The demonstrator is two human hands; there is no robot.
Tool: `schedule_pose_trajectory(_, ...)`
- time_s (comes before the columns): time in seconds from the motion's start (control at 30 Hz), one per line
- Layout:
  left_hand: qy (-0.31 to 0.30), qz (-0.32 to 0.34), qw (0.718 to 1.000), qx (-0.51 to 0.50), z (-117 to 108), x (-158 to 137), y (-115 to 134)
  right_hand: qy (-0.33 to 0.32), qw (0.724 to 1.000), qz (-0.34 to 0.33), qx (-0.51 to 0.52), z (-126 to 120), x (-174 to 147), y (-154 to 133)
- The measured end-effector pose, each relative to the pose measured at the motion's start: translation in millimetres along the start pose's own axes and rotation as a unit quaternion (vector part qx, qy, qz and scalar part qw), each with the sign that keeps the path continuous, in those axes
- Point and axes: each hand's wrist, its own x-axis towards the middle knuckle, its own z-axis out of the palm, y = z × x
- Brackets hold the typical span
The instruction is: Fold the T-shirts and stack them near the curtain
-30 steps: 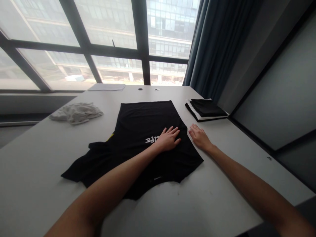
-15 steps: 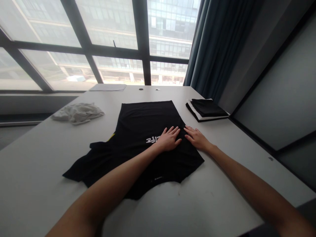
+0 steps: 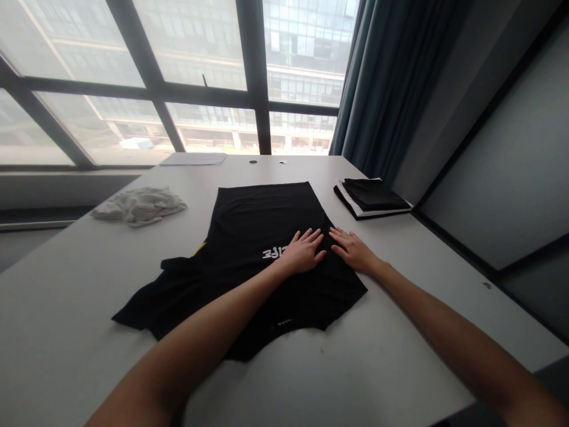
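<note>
A black T-shirt [image 3: 262,213] lies spread on the white table, its neckline towards me and its hem towards the window. Its right side is folded inward, while the left sleeve sticks out to the left. White lettering on the chest is partly covered by my left hand [image 3: 304,252], which rests flat on the cloth with fingers stretched. My right hand [image 3: 353,249] lies open beside it, fingertips on the shirt's right edge. A bit of yellow shows at the shirt's left edge.
On the table [image 3: 400,332], a crumpled light grey cloth [image 3: 142,204] lies at the left. A stack of folded black and white garments [image 3: 373,196] sits at the right, near the dark blue curtain [image 3: 382,89]. A flat white sheet [image 3: 193,159] lies by the window.
</note>
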Motion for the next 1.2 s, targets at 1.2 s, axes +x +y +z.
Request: schedule_pose_trajectory(1.2,-0.009,-0.005,1.000,0.007,-3,-1,2,-0.039,0.999,-0.020,-0.002,-1,-1,1)
